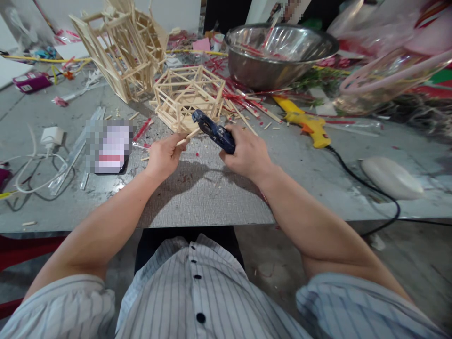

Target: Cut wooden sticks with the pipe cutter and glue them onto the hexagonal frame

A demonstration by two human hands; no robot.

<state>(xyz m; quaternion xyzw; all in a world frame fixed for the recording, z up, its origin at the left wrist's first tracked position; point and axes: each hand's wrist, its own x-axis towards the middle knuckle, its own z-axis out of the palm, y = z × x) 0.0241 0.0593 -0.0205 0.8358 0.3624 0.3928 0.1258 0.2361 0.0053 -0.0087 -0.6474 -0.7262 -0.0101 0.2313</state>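
Note:
My left hand (165,156) pinches a thin wooden stick (187,138), which points up and to the right. My right hand (250,151) is wrapped around a dark blue hand cutter (213,131), its surface flecked with white. The cutter's curved head lies just above the stick's far end; whether the two touch, I cannot tell. Right behind both hands sits a low, many-sided frame of wooden sticks (189,96) with a flat wooden base. A taller wooden stick structure (122,56) stands behind it to the left.
A yellow glue gun (303,120) lies at the right, its black cord running past a pale oval object (391,178). Behind stands a steel bowl (275,59) among red-wrapped sticks. On the left are a phone (112,146), a white charger (52,136) with cable, and clear plastic strips.

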